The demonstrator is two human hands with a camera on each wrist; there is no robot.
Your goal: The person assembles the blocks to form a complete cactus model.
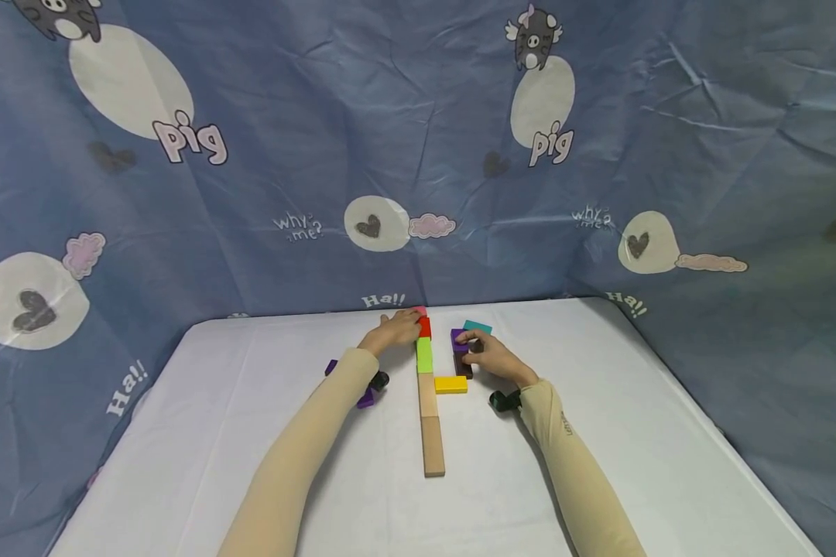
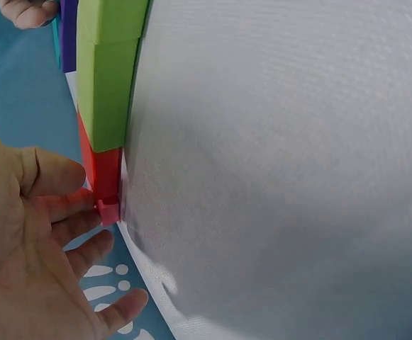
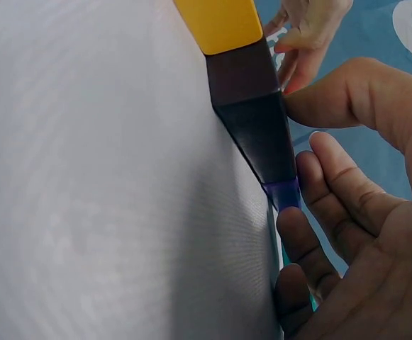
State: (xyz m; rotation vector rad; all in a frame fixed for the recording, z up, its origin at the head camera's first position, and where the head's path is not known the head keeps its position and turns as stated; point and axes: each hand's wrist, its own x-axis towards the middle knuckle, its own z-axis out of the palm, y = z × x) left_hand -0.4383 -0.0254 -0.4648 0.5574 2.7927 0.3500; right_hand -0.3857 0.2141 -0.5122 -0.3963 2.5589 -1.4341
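A row of blocks runs away from me on the white table: two plain wooden blocks [image 1: 432, 445], green blocks [image 2: 110, 92], a red block [image 1: 425, 328] and a pink block [image 2: 108, 211] farthest. My left hand [image 1: 395, 329] is at that far end, its loosely bent fingers beside the red and pink blocks. To the right, a dark block [image 3: 255, 134] and a purple block [image 1: 459, 338] lie end to end. My right hand [image 1: 496, 359] lies along their right side, thumb by the dark block and fingertips by the purple one, spread apart.
A yellow block [image 1: 450, 384] juts right from the row, near the dark block. Behind the purple block lies a teal block [image 1: 477, 326]. Purple blocks [image 1: 365, 398] are partly hidden by my left forearm. A blue printed cloth [image 1: 320, 271] hangs behind the table.
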